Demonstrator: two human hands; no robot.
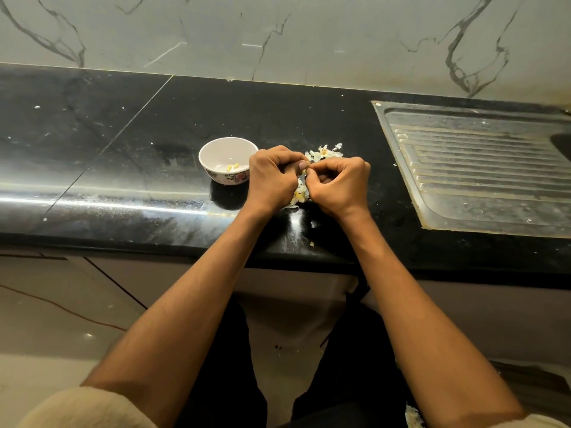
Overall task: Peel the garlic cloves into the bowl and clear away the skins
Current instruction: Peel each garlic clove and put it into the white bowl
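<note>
Black polished counter (pixel 129 168), dusted with white flecks, backed by a grey-veined marble wall (pixel 278 35). Both hands together over the counter's middle, knuckles up, fingers curled inward and fingertips meeting: left hand (pixel 273 177) and right hand (pixel 338 183) pinching between them a small garlic clove (pixel 304 171), only a sliver of it visible in the gap, too hidden to say how much skin is left on. White bowl (pixel 227 160) with a floral band on its outer wall, upright on the counter just beside the left hand, touching or nearly touching its knuckles; inside, a few pale yellow peeled cloves (pixel 232 166) lying on the bottom. Papery garlic skins (pixel 324 152) in a loose pile on the counter just beyond the hands, on the wall side, with more skins (pixel 299 193) and yellowish bits directly beneath the wrists, partly covered by the hands. One stray scrap (pixel 312 244) near the counter's front edge. Steel sink drainboard (pixel 482 168), ribbed and dull, set into the counter well to the right, apart from the pile. Bare forearms reaching in from below, cream sleeves (pixel 89 409) pushed up at the bottom corners, dark trousers and pale floor beneath.
</note>
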